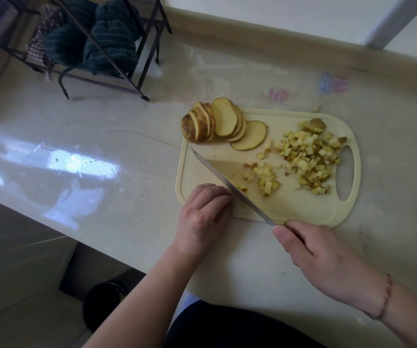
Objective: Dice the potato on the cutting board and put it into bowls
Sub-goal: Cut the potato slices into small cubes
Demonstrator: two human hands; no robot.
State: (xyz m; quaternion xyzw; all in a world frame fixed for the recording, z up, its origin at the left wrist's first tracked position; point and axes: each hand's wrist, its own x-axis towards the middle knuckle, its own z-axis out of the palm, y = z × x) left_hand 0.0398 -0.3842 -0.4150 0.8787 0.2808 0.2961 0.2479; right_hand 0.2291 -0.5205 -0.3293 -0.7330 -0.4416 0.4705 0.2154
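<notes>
2 hands over the cutting board (pixel 303 214) on the pale worktop (pixel 127 136): the right hand (pixel 328 262) wraps its grip around the handle of the knife (pixel 230 185), blade angled across the board's near side, tip toward the far left. The left hand (pixel 202 217) sits curled at the board's near left corner, knuckles against the blade; what its fingers hold underneath, I cannot tell. Potato slices (pixel 223 124) lean fanned at the far left corner, and diced potato (pixel 308 159) is heaped by the handle hole on the right, with a smaller scatter beside the blade. A black wire rack (pixel 137 86) stands far left.
</notes>
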